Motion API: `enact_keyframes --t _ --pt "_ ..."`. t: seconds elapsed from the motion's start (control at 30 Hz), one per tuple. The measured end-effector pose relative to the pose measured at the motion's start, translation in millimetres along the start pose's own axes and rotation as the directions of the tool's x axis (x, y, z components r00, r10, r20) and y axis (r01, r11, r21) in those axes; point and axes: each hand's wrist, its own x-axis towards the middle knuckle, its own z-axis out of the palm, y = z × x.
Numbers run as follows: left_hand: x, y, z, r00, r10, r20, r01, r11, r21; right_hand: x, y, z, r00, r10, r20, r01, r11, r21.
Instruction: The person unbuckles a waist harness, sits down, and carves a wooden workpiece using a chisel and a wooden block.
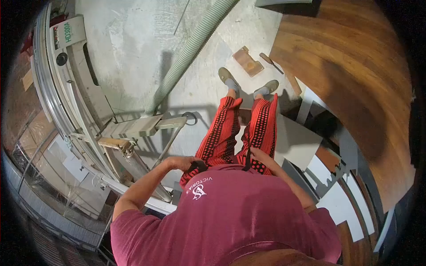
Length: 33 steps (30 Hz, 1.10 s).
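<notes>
Both hands are at the waist, by the hem of a maroon T-shirt [253,199] and above red-and-black patterned trousers [219,128]. My left hand [183,163] is closed, its fingers curled round a black strap [199,166] at the left hip. On the other side, my right hand [261,156] is closed against a second thin black strap [247,158], which hangs down the front of the trousers. Its fingertips are partly hidden, and where the straps lead under the shirt cannot be seen.
A sliding-table machine [75,66] stands on the left, a ribbed hose [188,53] running from beside it. Ahead of the feet lie a brown wooden piece [247,61] and a handled tool [270,63]. Large wood-grain sheets [341,66] and white board offcuts [341,206] lean at right.
</notes>
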Motion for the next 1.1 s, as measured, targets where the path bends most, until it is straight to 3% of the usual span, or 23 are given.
enact_keyframes --t 0.07,0.17,0.3,0.37,0.4,0.47,0.5,0.57,0.63,0.67,0.7,0.73,0.77,0.8,0.83,0.9,0.93,0.97,1.0,1.03,1.1 --pt "-15 11 8 0.998 -0.055 0.035 0.059 0.991 -0.120 -7 -10 14 0.995 -0.085 -0.061 0.083 0.996 -0.038" --pt "0 -1 1 0.980 -0.160 0.120 0.179 0.968 -0.177 4 28 25 0.998 -0.061 -0.014 0.061 0.998 -0.013" --pt "16 -24 -13 0.989 -0.140 0.051 0.146 0.978 -0.146 25 16 4 0.999 -0.043 -0.014 0.044 0.998 0.054" --pt "19 -60 6 0.967 -0.061 -0.249 -0.020 0.950 -0.311 24 31 8 0.995 -0.032 0.096 0.037 0.998 -0.046" --pt "9 -65 16 0.967 -0.077 -0.243 -0.007 0.945 -0.326 19 1 2 0.991 0.084 0.105 -0.081 0.996 -0.030" --pt "-15 -61 32 0.773 -0.428 -0.469 0.047 0.775 -0.630 14 -10 9 0.995 0.067 0.079 -0.064 0.997 -0.038" --pt "-27 -58 39 0.769 -0.428 -0.476 0.041 0.775 -0.630 14 -18 7 0.999 0.040 0.036 -0.038 0.997 -0.066" --pt "-51 -51 54 0.939 -0.318 -0.133 0.238 0.876 -0.419 17 -45 4 0.999 0.043 0.017 -0.041 0.994 -0.100" --pt "-71 -35 56 0.954 -0.292 -0.071 0.244 0.890 -0.384 23 -70 3 0.992 0.011 -0.123 -0.043 0.965 -0.259" --pt "-76 -29 56 0.964 -0.266 -0.004 0.248 0.904 -0.348 26 -87 1 0.983 -0.134 -0.126 0.105 0.970 -0.219" --pt "-80 -27 54 0.972 -0.234 -0.026 0.213 0.923 -0.320 31 -105 0 0.954 -0.275 -0.119 0.252 0.952 -0.174" --pt "-84 -13 53 0.980 -0.162 -0.119 0.106 0.919 -0.380 37 -122 -1 0.966 -0.250 -0.061 0.231 0.947 -0.224" --pt "-82 -6 48 0.956 -0.111 -0.271 0.058 0.978 -0.198 42 -139 2 0.975 -0.223 0.002 0.215 0.938 -0.272" --pt "-67 -49 41 0.810 0.311 -0.496 -0.306 0.947 0.094 43 -152 5 0.969 -0.248 0.016 0.244 0.937 -0.250" --pt "-79 -5 37 0.679 0.178 -0.713 -0.013 0.973 0.230 42 -168 6 0.960 -0.279 0.018 0.275 0.932 -0.237" --pt "-76 38 39 0.374 0.278 -0.885 -0.440 0.893 0.095 34 -212 3 0.941 -0.335 0.044 0.332 0.895 -0.297" --pt "-76 50 38 0.348 0.285 -0.893 -0.465 0.880 0.099 30 -231 3 0.913 -0.404 0.060 0.395 0.833 -0.387" --pt "-76 58 40 0.399 0.263 -0.879 -0.518 0.855 0.020 26 -249 6 0.879 -0.469 0.084 0.450 0.759 -0.470" --pt "-76 57 41 0.452 0.249 -0.857 -0.567 0.822 -0.061 26 -261 7 0.889 -0.439 0.133 0.447 0.763 -0.468" --pt "-76 50 44 0.432 0.256 -0.865 -0.592 0.804 -0.057 26 -268 10 0.901 -0.406 0.152 0.428 0.771 -0.472" --pt "-80 40 52 0.547 0.276 -0.790 -0.379 0.924 0.061 18 -294 19 0.904 -0.368 0.219 0.427 0.748 -0.507"
